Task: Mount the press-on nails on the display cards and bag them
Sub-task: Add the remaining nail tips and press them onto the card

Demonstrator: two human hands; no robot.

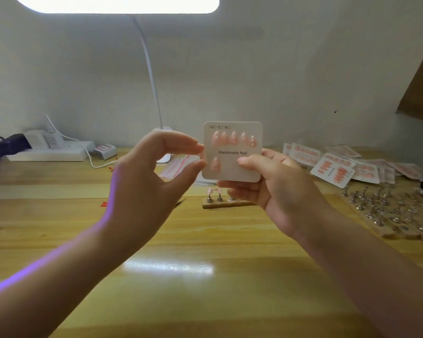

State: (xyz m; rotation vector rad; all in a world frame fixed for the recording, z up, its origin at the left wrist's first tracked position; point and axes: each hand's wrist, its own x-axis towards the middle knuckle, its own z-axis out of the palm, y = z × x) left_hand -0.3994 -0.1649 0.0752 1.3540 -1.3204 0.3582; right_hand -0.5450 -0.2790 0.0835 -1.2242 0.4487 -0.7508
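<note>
Display card: white, printed "Handmade Nail", held upright above the table; five pink nails in the top row, one below at left.
Right hand: grips the card, thumb on its face.
Left hand: fingers relaxed, tips at the card's left edge.
Finished cards: heaped far right.
Nail stand: behind the card.

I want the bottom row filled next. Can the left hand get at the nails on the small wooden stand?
Probably yes: the left hand holds nothing, and the stand sits just below the card, nothing between.
</note>
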